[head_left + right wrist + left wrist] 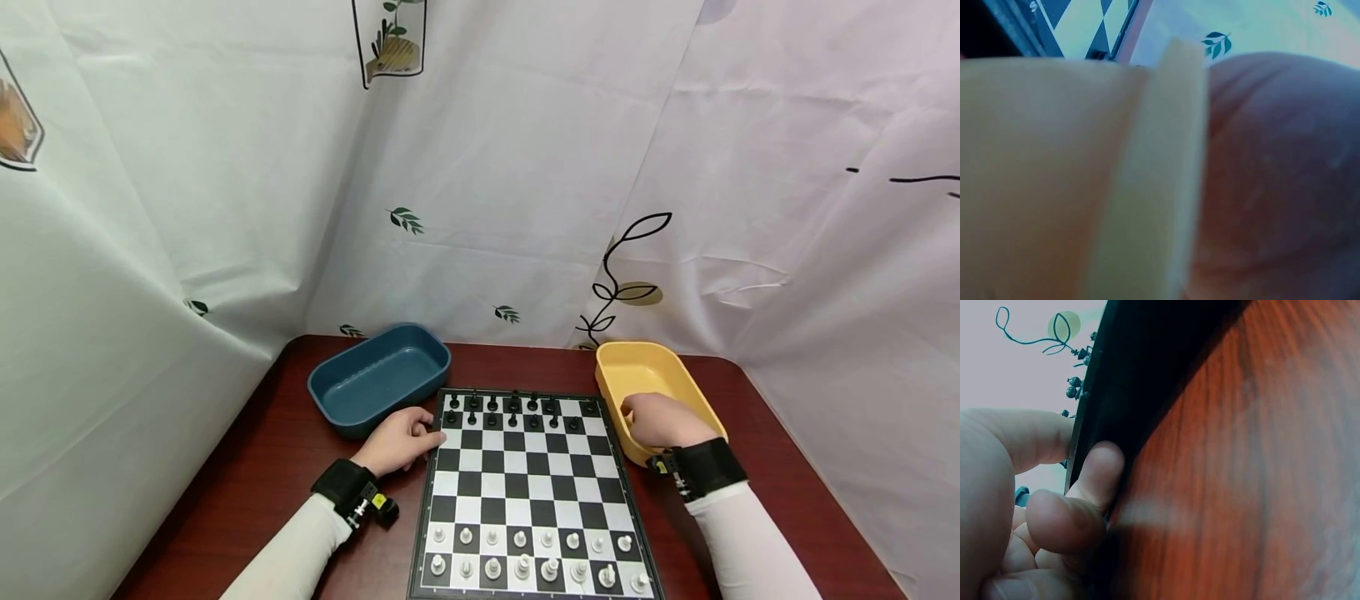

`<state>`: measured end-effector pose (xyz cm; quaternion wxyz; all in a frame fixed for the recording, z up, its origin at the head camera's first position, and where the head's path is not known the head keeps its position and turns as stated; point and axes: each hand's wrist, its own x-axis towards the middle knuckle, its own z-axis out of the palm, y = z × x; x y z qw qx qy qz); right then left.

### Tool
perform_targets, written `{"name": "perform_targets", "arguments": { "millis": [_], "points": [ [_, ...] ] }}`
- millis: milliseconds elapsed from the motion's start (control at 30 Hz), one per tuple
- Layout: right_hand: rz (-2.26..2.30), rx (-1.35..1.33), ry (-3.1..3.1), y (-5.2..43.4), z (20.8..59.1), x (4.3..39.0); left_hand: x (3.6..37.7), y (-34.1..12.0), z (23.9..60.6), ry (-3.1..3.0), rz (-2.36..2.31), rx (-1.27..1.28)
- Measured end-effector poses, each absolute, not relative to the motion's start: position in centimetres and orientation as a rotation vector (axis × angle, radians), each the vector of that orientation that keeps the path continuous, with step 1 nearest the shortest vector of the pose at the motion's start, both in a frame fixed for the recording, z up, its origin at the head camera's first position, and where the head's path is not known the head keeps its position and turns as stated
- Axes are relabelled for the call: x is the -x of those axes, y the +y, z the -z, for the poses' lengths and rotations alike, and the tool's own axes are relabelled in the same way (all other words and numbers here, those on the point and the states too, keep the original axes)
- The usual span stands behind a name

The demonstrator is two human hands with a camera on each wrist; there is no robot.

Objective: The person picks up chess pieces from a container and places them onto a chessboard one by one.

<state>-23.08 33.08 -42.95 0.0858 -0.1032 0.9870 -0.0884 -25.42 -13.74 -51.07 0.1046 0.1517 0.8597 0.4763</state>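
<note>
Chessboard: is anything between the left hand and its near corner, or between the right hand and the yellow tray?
Nothing visible. The left hand already touches the chessboard at its left edge, and the right hand rests on the yellow tray rim.

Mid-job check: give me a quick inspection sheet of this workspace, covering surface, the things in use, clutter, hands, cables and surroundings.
Surface: dark red wooden table.
Things in use: chessboard with black pieces on the far rows and white pieces on the near rows; yellow tray to its right; blue tray to its left, nothing seen inside.
Clutter: nothing seen.
Hands: left hand curls on the board's far left edge, thumb on top; right hand grips the yellow tray's near rim.
Cables: nothing seen; a black strap on each wrist.
Surroundings: white curtain printed with leaves, closing in the table.
</note>
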Motion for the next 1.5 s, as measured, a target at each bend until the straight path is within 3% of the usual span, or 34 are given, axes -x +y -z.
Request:
{"name": "perform_targets", "arguments": {
  "millis": [833, 1167, 1500],
  "points": [
    [0.254, 0.152, 3.006, 38.1, 43.6, 23.8, 25.3, -13.8, 51.0, 2.540, -1.406, -0.458],
    [0.232, 0.323, 3.046, 38.3, 44.5, 23.4, 25.4, -13.8, 51.0, 2.533, -1.405, -0.465],
    [0.231, 0.319, 3.091, 38.2, 44.9, 23.5, 25.3, -13.9, 51.0, 2.518, -1.421, -0.470]
  ]
}}
